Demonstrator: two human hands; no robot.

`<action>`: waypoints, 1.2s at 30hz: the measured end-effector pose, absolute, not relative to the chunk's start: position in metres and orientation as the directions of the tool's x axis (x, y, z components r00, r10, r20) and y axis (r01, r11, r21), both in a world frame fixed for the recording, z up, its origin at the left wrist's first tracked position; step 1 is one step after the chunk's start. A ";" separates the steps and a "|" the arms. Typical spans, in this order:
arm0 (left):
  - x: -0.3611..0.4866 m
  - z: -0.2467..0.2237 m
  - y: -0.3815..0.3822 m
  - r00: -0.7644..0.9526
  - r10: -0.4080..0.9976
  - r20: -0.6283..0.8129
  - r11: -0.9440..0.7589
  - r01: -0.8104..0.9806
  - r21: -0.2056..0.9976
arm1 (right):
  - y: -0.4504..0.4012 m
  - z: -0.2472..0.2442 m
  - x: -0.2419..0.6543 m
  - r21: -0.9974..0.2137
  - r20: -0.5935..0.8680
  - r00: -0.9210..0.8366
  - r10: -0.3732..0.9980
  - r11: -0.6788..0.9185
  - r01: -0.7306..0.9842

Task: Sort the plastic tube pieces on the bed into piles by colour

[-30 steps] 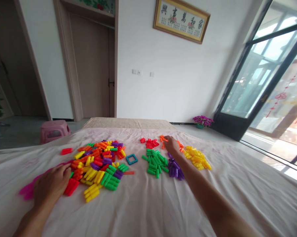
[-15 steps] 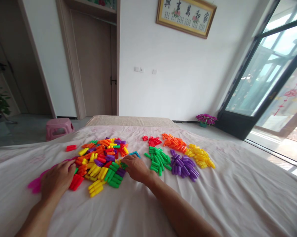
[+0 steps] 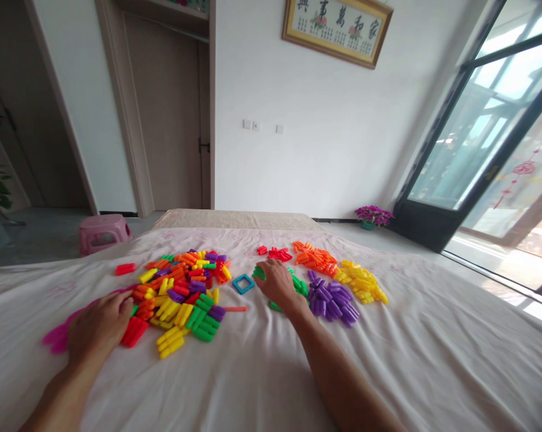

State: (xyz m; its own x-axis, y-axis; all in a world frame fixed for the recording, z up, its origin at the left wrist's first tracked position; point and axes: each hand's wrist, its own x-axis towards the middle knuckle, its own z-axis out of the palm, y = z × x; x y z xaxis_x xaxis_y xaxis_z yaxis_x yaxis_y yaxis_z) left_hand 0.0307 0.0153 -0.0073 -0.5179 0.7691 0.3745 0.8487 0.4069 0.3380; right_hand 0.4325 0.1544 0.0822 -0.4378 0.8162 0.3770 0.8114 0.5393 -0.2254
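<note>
At the left edge of a mixed pile of plastic building blocks (image 3: 176,309), my left hand (image 3: 100,327) lies palm down with its fingers stretched out. It rests over a flat magenta thing (image 3: 57,339), mostly covered. My right hand (image 3: 277,283) is above the near left part of the green block pile (image 3: 300,285), partly hiding it. Its fingers are closed on a green building block (image 3: 258,273), which sticks out at the fingertips. Between the two piles lie a blue square frame (image 3: 243,284) and a thin orange-red strip (image 3: 235,309).
Beyond my right hand are red (image 3: 278,254), orange (image 3: 316,259), yellow (image 3: 363,283) and purple (image 3: 332,300) block piles. A red piece (image 3: 125,269) lies apart at the left. All rest on a wrinkled pale cloth (image 3: 261,372). A pink stool (image 3: 103,233) stands beyond.
My right hand has moved right, from the mixed pile to the green pile, with a green building block. The blue frame and orange-red strip are now uncovered. My left hand stays nearly in place.
</note>
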 end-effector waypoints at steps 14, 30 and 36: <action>0.035 -0.001 0.012 -0.502 0.779 0.377 0.421 0.863 0.280 | 0.157 0.073 0.434 -0.295 0.356 -0.432 0.829 0.538 0.789; 0.036 0.003 0.013 -0.508 0.802 0.313 0.436 0.857 0.275 | 0.086 0.060 0.377 -0.272 0.231 -0.730 0.643 0.763 0.586; 0.040 0.005 0.010 -0.512 0.800 0.312 0.439 0.855 0.278 | 0.086 0.058 0.379 -0.299 0.268 -0.747 0.608 0.790 0.536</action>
State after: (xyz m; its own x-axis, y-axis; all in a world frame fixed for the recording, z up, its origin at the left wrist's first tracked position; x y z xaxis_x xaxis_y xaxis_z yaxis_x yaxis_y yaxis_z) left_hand 0.0396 0.0105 0.0055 -0.5121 0.8003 0.3118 0.8547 0.4387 0.2777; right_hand 0.3795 0.0855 0.0577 -0.7469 0.6085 0.2682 0.5359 0.7896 -0.2990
